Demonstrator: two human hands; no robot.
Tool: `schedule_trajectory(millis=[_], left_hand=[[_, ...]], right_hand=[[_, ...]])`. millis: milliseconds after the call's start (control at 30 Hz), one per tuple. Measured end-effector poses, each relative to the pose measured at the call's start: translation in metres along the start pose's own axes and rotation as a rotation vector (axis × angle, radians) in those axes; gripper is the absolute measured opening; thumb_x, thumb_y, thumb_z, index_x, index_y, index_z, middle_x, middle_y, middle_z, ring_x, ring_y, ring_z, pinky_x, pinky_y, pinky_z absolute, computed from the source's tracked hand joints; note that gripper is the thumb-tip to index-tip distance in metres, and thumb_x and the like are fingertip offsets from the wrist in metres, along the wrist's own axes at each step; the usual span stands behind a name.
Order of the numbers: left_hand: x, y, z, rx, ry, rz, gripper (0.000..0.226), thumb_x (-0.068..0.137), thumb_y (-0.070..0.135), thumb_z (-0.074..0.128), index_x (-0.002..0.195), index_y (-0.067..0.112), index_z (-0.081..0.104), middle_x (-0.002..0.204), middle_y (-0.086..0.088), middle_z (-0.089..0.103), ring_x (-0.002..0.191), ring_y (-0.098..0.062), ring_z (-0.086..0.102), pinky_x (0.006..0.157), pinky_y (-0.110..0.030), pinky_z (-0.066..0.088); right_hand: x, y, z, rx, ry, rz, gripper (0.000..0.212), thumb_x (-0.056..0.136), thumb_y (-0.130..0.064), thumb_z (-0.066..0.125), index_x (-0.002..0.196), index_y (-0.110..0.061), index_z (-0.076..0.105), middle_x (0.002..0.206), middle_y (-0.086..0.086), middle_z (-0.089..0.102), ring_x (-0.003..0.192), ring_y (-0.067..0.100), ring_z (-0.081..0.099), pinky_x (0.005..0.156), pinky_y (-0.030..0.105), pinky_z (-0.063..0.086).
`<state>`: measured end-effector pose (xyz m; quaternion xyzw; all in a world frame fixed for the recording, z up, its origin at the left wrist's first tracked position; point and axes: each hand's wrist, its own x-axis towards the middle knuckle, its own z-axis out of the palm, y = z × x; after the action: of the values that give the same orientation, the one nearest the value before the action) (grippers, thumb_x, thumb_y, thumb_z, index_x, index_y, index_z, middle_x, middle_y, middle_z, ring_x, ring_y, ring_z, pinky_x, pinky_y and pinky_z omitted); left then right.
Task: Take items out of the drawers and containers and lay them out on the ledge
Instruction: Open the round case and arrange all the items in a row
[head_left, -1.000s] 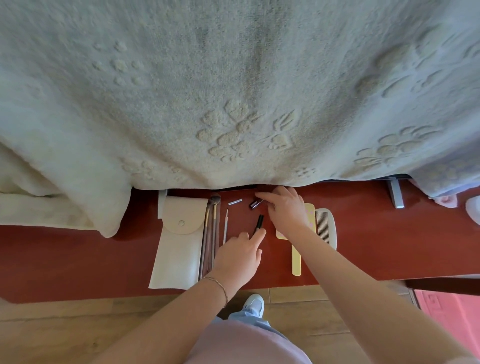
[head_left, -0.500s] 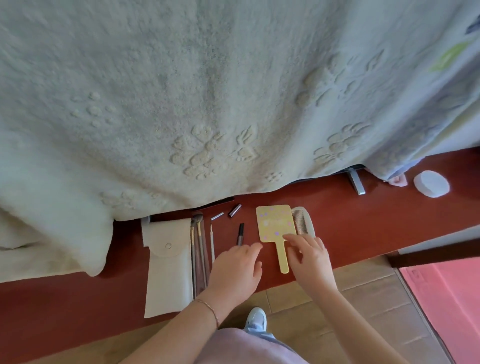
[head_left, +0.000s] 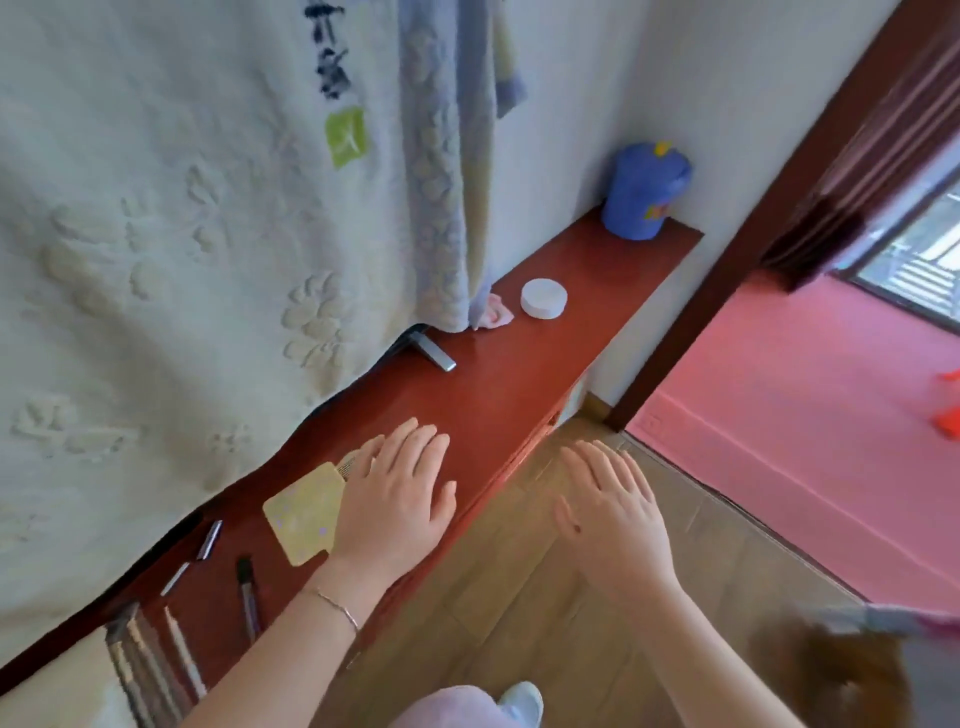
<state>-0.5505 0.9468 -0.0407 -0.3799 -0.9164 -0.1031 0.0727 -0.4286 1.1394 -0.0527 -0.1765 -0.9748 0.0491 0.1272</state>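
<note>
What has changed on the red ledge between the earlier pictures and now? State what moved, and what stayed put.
The left hand left the small black tube and now lies open over the yellow hand mirror. The right hand drew back off the ledge, open and empty above the floor. The view swung right. Mirror, tubes and brushes stayed where they lay.

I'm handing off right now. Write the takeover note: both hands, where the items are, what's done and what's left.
Left hand: open, empty, flat over the ledge, covering part of the yellow hand mirror and the comb.
Right hand: open, empty, out over the floor, off the ledge.
Laid out on the ledge: mirror, comb, black lip pencil, two small metal tubes, makeup brushes at the near end.
Farther along: white round container, a pink item, blue cup.
Left: nothing is in either grip; whether the round container needs emptying can't be told from here.
</note>
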Motion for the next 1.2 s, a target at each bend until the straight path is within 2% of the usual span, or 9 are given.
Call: schedule_trajectory(millis=[233, 567, 733, 1000, 1100, 1167, 1200], left_hand=[[0.06, 0.076, 0.022, -0.032, -0.041, 0.127, 0.045, 0.083, 0.037, 0.04, 0.116, 0.015, 0.062, 0.12, 0.0, 0.062, 0.121, -0.019, 0.051, 0.099, -0.039, 0.038], [0.125, 0.132, 0.057, -0.021, -0.14, 0.184, 0.048, 0.083, 0.04, 0.035, 0.111, 0.014, 0.064, 0.115, -0.003, 0.066, 0.115, -0.022, 0.057, 0.092, -0.041, 0.046], [0.173, 0.139, 0.083, -0.023, -0.145, 0.134, 0.051, 0.083, 0.041, 0.034, 0.112, 0.013, 0.064, 0.116, -0.003, 0.065, 0.116, -0.022, 0.056, 0.092, -0.041, 0.046], [0.267, 0.134, 0.113, -0.104, -0.117, -0.04, 0.048, 0.084, 0.04, 0.035, 0.112, 0.014, 0.063, 0.115, -0.001, 0.065, 0.112, -0.021, 0.057, 0.091, -0.04, 0.046], [0.293, 0.126, 0.118, -0.125, -0.082, -0.108, 0.045, 0.084, 0.038, 0.039, 0.112, 0.013, 0.063, 0.114, -0.001, 0.065, 0.109, -0.02, 0.058, 0.09, -0.037, 0.047], [0.305, 0.119, 0.118, -0.124, -0.042, -0.159, 0.037, 0.084, 0.031, 0.052, 0.113, 0.011, 0.061, 0.112, -0.003, 0.065, 0.107, -0.02, 0.059, 0.086, -0.036, 0.048], [0.307, 0.116, 0.118, -0.125, -0.023, -0.191, 0.036, 0.081, 0.026, 0.061, 0.113, 0.009, 0.061, 0.111, -0.004, 0.064, 0.107, -0.021, 0.06, 0.085, -0.037, 0.049]], right_hand=[[-0.013, 0.089, -0.012, -0.036, -0.007, 0.108, 0.053, 0.072, -0.027, 0.074, 0.12, -0.01, 0.06, 0.121, 0.005, 0.063, 0.117, 0.025, 0.056, 0.103, 0.042, 0.038], [-0.002, 0.169, -0.015, -0.022, -0.089, 0.202, 0.052, 0.074, -0.027, 0.069, 0.122, -0.011, 0.057, 0.119, 0.004, 0.062, 0.116, 0.025, 0.056, 0.104, 0.043, 0.039], [0.042, 0.204, -0.007, -0.029, -0.12, 0.185, 0.055, 0.069, -0.027, 0.073, 0.12, -0.012, 0.058, 0.113, 0.001, 0.064, 0.108, 0.023, 0.06, 0.1, 0.041, 0.043], [0.172, 0.247, 0.005, -0.034, -0.219, 0.005, 0.057, 0.062, -0.032, 0.076, 0.114, -0.013, 0.064, 0.103, -0.002, 0.067, 0.099, 0.02, 0.065, 0.09, 0.037, 0.05], [0.222, 0.246, 0.016, -0.018, -0.235, -0.099, 0.051, 0.069, -0.039, 0.062, 0.114, -0.014, 0.064, 0.102, -0.004, 0.068, 0.098, 0.018, 0.065, 0.09, 0.037, 0.05], [0.252, 0.241, 0.025, 0.017, -0.274, -0.144, 0.052, 0.077, -0.041, 0.043, 0.117, -0.015, 0.063, 0.107, -0.004, 0.067, 0.103, 0.017, 0.063, 0.094, 0.036, 0.047], [0.265, 0.238, 0.03, 0.042, -0.292, -0.177, 0.052, 0.081, -0.041, 0.039, 0.121, -0.014, 0.061, 0.113, -0.002, 0.066, 0.108, 0.018, 0.061, 0.098, 0.037, 0.044]])
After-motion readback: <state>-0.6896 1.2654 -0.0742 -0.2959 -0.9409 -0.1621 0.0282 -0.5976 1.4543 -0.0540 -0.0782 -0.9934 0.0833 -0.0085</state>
